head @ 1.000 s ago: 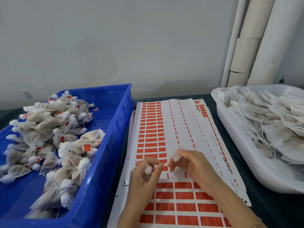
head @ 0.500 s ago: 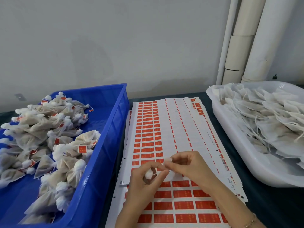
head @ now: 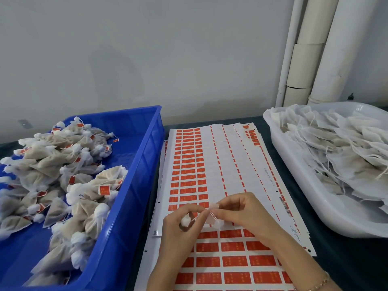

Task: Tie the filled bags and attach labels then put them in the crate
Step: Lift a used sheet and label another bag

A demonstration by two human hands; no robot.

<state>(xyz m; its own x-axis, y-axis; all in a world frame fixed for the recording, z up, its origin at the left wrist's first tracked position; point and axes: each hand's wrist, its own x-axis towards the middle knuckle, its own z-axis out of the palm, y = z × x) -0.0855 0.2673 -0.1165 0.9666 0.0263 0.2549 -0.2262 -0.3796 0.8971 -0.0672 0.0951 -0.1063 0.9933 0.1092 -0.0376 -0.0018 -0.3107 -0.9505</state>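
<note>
Gripping the bag (head: pixel 185 220) over the label sheet (head: pixel 210 164), the left hand (head: pixel 178 232) sits nearer the crate (head: pixel 134 198) left of the sheet, while the right hand (head: pixel 245 215) pinches the string (head: pixel 212 215).

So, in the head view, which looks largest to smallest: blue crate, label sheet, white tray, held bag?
1. Blue crate and label sheet: alike, both cropped, so unranked.
2. White tray, also cropped.
3. Held bag, clearly smallest.

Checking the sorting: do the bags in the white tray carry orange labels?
No, the bags piled in the white tray show only loose white strings, no orange labels.
</note>
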